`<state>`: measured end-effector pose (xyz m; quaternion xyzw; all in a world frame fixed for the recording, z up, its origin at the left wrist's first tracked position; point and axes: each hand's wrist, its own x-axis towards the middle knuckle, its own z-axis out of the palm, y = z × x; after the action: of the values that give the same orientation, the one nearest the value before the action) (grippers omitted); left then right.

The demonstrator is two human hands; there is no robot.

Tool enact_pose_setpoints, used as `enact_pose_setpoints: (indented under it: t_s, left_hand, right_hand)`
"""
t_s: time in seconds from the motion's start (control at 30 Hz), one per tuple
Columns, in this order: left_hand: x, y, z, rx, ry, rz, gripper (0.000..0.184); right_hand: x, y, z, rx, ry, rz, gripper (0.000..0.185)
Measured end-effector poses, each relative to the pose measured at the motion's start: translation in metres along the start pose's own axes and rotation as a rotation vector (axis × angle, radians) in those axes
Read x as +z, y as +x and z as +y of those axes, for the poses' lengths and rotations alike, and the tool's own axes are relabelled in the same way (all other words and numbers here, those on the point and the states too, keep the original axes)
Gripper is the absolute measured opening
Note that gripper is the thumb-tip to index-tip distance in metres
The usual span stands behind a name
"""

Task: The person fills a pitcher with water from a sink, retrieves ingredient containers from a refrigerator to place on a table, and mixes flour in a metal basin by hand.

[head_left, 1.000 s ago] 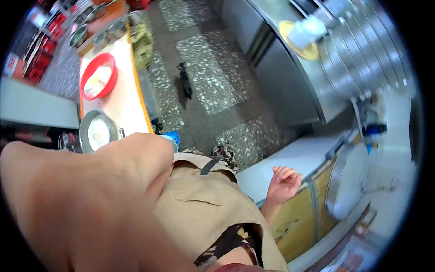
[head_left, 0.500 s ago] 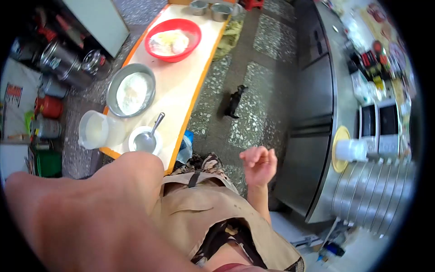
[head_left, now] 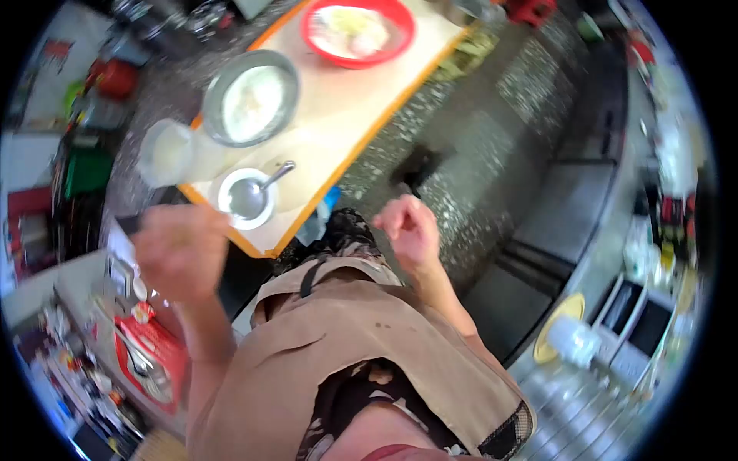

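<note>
My left hand is raised at the left, beside the near corner of the table. It is smeared by motion, so its fingers do not show clearly. My right hand hangs in front of the apron, its fingers loosely bent and apart, with nothing visible in it. Nearest to the left hand is a white bowl with a metal spoon resting in it. Behind it are a translucent plastic jug and a grey metal bowl of white powder. A red basin holds white powder with something yellowish on top.
The orange-edged table runs away from me. A blurred dark animal is on the speckled floor to its right. Along the right stands a steel counter with a toaster-like appliance. At the left lies a red packet.
My left arm, large across the lower left before, has drawn back and the hand now shows beside the table. The view has tilted and turned. My right hand stays loosely bent.
</note>
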<state>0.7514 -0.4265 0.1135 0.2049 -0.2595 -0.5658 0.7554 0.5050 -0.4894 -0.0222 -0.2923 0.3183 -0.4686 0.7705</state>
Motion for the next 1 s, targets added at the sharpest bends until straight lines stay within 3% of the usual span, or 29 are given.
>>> enact_pose_setpoints:
  t_s: [0.1,0.17,0.23,0.3,0.33,0.37,0.43,0.57,0.63,0.67,0.73,0.77,0.8,0.83,0.9,0.97,1.0]
  left_hand:
    - [-0.054,-0.051,-0.027,-0.237,0.161,0.349,0.024]
    - [-0.083,-0.091,-0.046,-0.501,0.339,0.597,0.024]
    - [-0.097,-0.113,-0.054,-0.589,0.555,0.731,0.021]
    - [-0.118,-0.129,-0.062,-0.562,0.566,0.821,0.017]
    - [-0.13,-0.137,-0.065,-0.51,0.69,0.806,0.017]
    - [-0.142,-0.142,-0.065,-0.461,0.814,0.787,0.016]
    - [-0.161,-0.149,-0.06,-0.44,0.91,0.814,0.016]
    - [-0.2,-0.147,-0.039,-0.447,1.067,0.782,0.016]
    - [-0.225,-0.151,-0.023,-0.444,1.114,0.775,0.017]
    - [-0.236,-0.15,-0.014,-0.429,1.132,0.818,0.018]
    - [-0.281,-0.157,-0.007,-0.418,1.188,0.875,0.024]
    - [-0.307,-0.16,-0.01,-0.413,1.164,0.886,0.024]
    - [-0.332,-0.16,-0.011,-0.411,1.1,0.907,0.033]
    - [-0.356,-0.161,-0.016,-0.403,1.041,0.934,0.042]
    - [-0.397,-0.144,-0.028,-0.539,0.966,0.975,0.068]
    - [-0.457,-0.138,-0.059,-0.556,0.863,0.966,0.085]
    - [-0.476,-0.129,-0.082,-0.655,0.897,0.981,0.09]
  right_hand:
    - [-0.008,0.016,0.013,0.247,-0.105,0.093,0.036]
    - [-0.003,0.031,0.026,0.373,-0.181,0.142,0.035]
    - [0.002,0.047,0.046,0.424,-0.207,0.058,0.033]
    - [0.013,0.065,0.067,0.415,-0.569,-0.067,0.028]
    - [0.02,0.071,0.082,0.127,-1.005,-0.203,0.019]
    - [0.024,0.087,0.098,-0.36,-1.34,-0.414,0.017]
    - [0.058,0.111,0.122,-0.647,-1.467,-0.53,0.024]
    - [0.09,0.15,0.185,-0.76,-1.697,-0.676,0.027]
    - [0.099,0.158,0.213,-0.436,-1.612,-0.687,0.027]
    - [0.101,0.159,0.223,0.012,-1.709,-0.805,0.034]
    - [0.096,0.143,0.239,0.509,-1.693,-1.034,0.043]
    - [0.092,0.135,0.242,0.716,-1.688,-1.002,0.057]
    - [0.062,0.125,0.267,0.606,-1.778,-0.842,0.068]
    - [0.061,0.123,0.273,0.803,-1.661,-0.631,0.083]
    - [0.049,0.123,0.297,0.864,-1.265,-0.314,0.079]
    - [0.051,0.14,0.321,0.854,-0.948,-0.264,0.078]
    - [0.045,0.145,0.332,0.897,-0.839,-0.195,0.068]
